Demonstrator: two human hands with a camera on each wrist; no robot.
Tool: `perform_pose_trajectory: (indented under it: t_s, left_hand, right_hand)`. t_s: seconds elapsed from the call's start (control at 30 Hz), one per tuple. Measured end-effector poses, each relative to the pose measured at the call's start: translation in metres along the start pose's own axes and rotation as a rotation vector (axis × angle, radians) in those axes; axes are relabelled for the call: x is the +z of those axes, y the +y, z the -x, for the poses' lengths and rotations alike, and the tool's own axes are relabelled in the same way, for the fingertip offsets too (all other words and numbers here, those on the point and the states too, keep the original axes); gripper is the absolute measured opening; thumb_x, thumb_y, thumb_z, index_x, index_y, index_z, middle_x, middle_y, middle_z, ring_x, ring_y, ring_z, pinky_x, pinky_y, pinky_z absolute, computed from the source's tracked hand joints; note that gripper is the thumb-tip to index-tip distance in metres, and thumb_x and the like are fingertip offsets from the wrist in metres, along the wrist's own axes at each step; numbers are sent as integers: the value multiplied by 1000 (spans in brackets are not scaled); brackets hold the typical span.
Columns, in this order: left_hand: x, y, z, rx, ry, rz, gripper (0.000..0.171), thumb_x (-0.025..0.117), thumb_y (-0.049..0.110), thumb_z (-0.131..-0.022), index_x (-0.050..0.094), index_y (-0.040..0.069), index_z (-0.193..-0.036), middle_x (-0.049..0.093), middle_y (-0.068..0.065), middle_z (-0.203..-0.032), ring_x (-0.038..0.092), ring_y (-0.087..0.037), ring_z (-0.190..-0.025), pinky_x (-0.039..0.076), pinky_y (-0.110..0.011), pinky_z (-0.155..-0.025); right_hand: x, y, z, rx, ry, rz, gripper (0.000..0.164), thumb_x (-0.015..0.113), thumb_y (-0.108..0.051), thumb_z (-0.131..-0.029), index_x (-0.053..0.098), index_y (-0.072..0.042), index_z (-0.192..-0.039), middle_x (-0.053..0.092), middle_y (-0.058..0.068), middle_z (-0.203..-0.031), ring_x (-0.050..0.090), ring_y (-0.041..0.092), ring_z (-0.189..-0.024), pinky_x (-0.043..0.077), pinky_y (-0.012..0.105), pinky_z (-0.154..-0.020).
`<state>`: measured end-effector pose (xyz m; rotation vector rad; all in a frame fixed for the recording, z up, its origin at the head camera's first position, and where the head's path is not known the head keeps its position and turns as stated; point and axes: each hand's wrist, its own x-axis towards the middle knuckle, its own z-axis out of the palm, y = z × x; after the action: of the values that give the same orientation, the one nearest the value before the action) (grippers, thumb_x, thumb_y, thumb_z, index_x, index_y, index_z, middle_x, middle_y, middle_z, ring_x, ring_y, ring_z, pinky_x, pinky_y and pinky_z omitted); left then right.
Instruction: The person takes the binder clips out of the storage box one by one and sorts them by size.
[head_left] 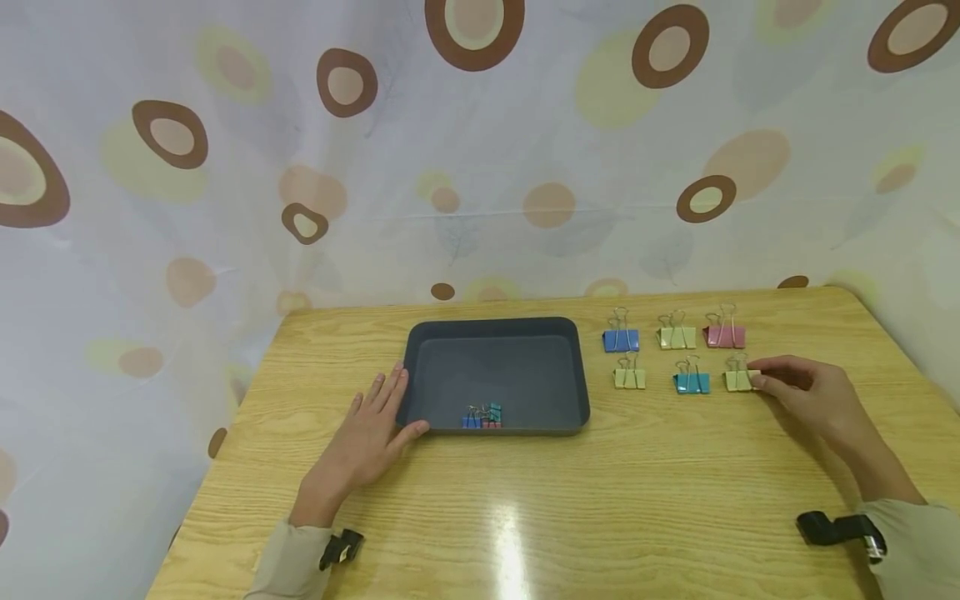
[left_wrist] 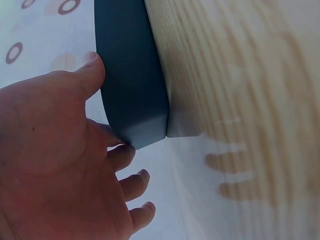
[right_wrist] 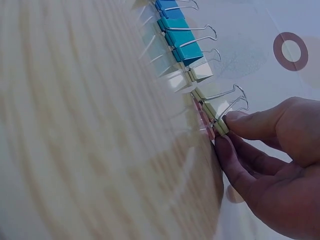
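Observation:
My right hand (head_left: 821, 400) pinches the end of a pale yellow binder clip (head_left: 739, 380) between thumb and fingers, at the right end of the front row of clips. In the right wrist view this clip (right_wrist: 214, 114) stands with its wire handles up, the fingertips right at its end. My left hand (head_left: 367, 437) lies with fingers extended along the left side of a dark grey tray (head_left: 582, 392), thumb by its front left corner. From the left wrist, the fingertips show against the tray's wall (left_wrist: 132, 75). Small blue, red and teal binder clips (head_left: 491, 412) lie inside, near its front edge.
Beside the held clip stand a blue-teal clip (head_left: 692, 383) and another yellow one (head_left: 629, 378). Behind them are a blue clip (head_left: 621, 340), a yellow-green clip (head_left: 677, 337) and a pink clip (head_left: 725, 336). A patterned cloth (head_left: 510, 150) hangs behind the wooden table (head_left: 600, 517).

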<state>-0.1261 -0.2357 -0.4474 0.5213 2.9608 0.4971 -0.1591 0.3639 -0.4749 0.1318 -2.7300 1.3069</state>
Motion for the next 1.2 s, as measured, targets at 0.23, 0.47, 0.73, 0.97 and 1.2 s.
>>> perform_pose_trajectory:
  t_s: [0.23,0.47,0.73,0.97,1.2]
  left_hand:
    - [0,0,0,1,3,-2,84,49,53,-106,16,1,-163,10,-14,-171,14,-41,-155,16,-67,-120]
    - [0,1,0,2,7,-1,84,50,52,-106,16,1,-163,10,-14,-171,14,-41,-155,17,-66,-120]
    - [0,1,0,0,14,5,84,50,52,-106,17,1,-163,11,-14,-171,15,-42,-155,17,-66,-120]
    - [0,1,1,2,10,-1,84,50,53,-106,17,1,-163,10,-14,-171,15,-42,-154,17,-67,-119]
    - [0,1,1,5,15,-3,84,49,53,-106,16,0,-163,10,-14,-171,14,-42,-154,18,-67,-119]
  right_hand:
    - [0,2,-1,23,-16,22,30,69,-16,-101,69,6,-120,64,-30,-99,56,-15,-87,45,5,-72]
    - [0,0,-1,37,-17,13,30,68,-16,-102,69,8,-119,64,-30,-98,56,-17,-86,46,5,-71]
    - [-2,0,-1,55,-15,28,31,67,-19,-102,69,6,-121,66,-27,-99,55,-18,-87,45,5,-72]
    - [-13,-4,1,35,74,-86,27,69,-16,-100,69,4,-119,70,-26,-94,64,-9,-81,46,5,-72]
    - [-11,-28,-1,13,79,-143,29,70,-15,-100,69,4,-122,72,-22,-98,70,-3,-82,49,6,-75]
